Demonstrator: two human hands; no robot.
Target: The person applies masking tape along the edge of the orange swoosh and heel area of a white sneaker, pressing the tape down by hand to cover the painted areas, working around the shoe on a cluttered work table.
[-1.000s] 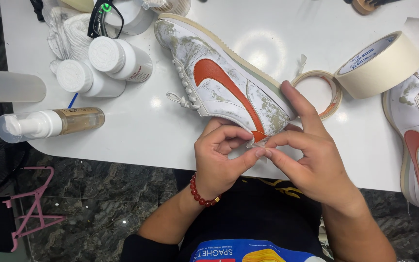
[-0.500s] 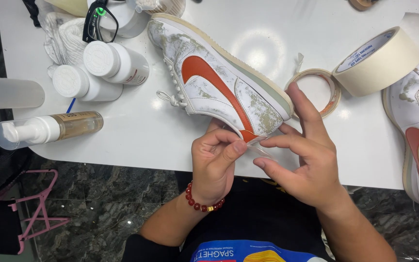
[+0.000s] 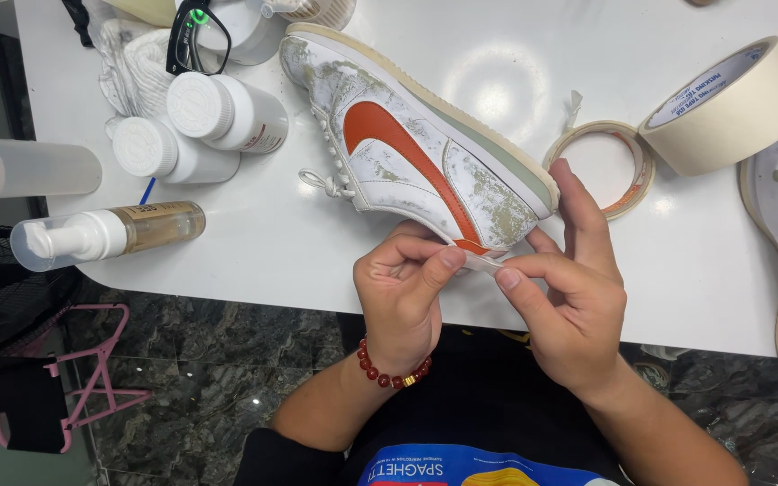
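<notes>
Both my hands pinch a tape strip (image 3: 482, 262) at the shoe's (image 3: 416, 148) near heel — left hand (image 3: 402, 288), right hand (image 3: 569, 292). The shoe runs far-left from them.

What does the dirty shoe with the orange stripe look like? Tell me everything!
The shoe is a white sneaker with a curved orange stripe along its side, a cream sole and white laces. Greenish-brown stains blotch its toe and heel. It lies on its side, slantwise on the white table, with its heel toward the person. The left hand and right hand meet at the heel, pinching a small pale strip there, and the right hand's fingers rest against the heel.
</notes>
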